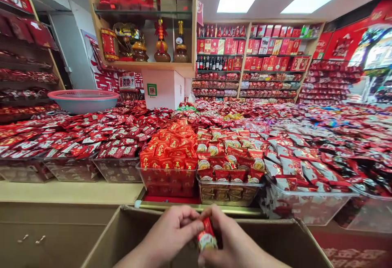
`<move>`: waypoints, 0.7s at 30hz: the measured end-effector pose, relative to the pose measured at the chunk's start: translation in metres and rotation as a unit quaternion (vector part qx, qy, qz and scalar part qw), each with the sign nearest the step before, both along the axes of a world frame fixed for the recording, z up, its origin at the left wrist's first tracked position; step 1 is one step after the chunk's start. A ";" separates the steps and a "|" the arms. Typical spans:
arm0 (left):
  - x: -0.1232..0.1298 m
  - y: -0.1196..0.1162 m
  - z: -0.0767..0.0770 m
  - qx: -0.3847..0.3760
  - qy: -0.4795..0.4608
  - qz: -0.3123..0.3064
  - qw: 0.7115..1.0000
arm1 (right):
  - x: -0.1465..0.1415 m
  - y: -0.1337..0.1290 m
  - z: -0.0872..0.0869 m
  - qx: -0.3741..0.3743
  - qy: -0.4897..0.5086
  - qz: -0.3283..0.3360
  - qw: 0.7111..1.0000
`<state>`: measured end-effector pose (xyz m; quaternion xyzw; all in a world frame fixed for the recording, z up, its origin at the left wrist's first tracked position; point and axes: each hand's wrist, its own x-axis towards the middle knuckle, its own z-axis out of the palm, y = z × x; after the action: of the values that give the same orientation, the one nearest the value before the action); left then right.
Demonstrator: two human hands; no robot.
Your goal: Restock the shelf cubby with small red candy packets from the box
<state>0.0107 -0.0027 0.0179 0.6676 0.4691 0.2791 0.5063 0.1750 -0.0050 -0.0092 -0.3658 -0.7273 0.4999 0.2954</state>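
Left hand: The left hand (176,227) is nearest me, along with its partner; its thumb and fingertips pinch the upper end of a small wrapper.
Right hand: The right hand (229,231) curls round the other side, finger near the top and thumb by the lower end, closed on the same wrapper.
Small red packet: The small red packet (207,235) sits between both hands, pale label upward, probably held two-handed because it is small and slippery.
Cardboard box: An open cardboard box (131,223) lies below the hands, just beside the counter, likely for easy reach. The hands hide part of its inside, and its far wall stands between them and the goods.
Clear tubs: Straight ahead, a durian-packet tub (228,183) stands beside an orange-red packet tub (170,184); separate tubs seem meant to keep kinds apart. Heaped packets rise above the rims and could slide.
Counter: To the left, more tubs line a pale counter (70,192); a pink-rimmed basin (88,104) rests behind.
Display cabinet: Further back, a wooden cabinet (147,66) with bottles blocks some of my view.
Far shelves: Boxes and bottles fill the back shelves (245,56).
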 end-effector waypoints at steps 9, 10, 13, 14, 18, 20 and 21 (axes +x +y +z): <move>0.003 0.002 -0.004 -0.011 -0.087 0.092 0.992 | 0.006 0.008 0.006 -0.158 0.239 -0.045 0.957; 0.003 0.002 -0.005 -0.001 -0.090 0.097 0.991 | 0.006 0.010 0.005 -0.146 0.236 -0.046 0.960; 0.002 0.000 -0.003 0.046 -0.082 0.103 0.990 | 0.007 0.011 0.001 -0.109 0.204 -0.056 0.971; 0.001 0.000 -0.002 0.075 -0.058 0.098 0.991 | 0.007 0.011 0.000 -0.097 0.197 -0.054 0.974; -0.001 -0.004 0.000 0.187 0.098 0.027 0.977 | 0.005 0.007 -0.004 -0.059 0.176 -0.011 0.983; -0.001 -0.006 -0.002 0.204 0.130 -0.003 0.970 | 0.005 0.007 -0.003 -0.026 0.123 -0.014 0.992; -0.001 -0.006 -0.004 0.206 0.129 -0.009 0.970 | 0.006 0.007 -0.002 -0.008 0.090 -0.024 0.996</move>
<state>0.0098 -0.0083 0.0138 0.7920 0.4568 0.2772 0.2955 0.1807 0.0024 -0.0109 -0.3386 -0.6849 0.5296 0.3684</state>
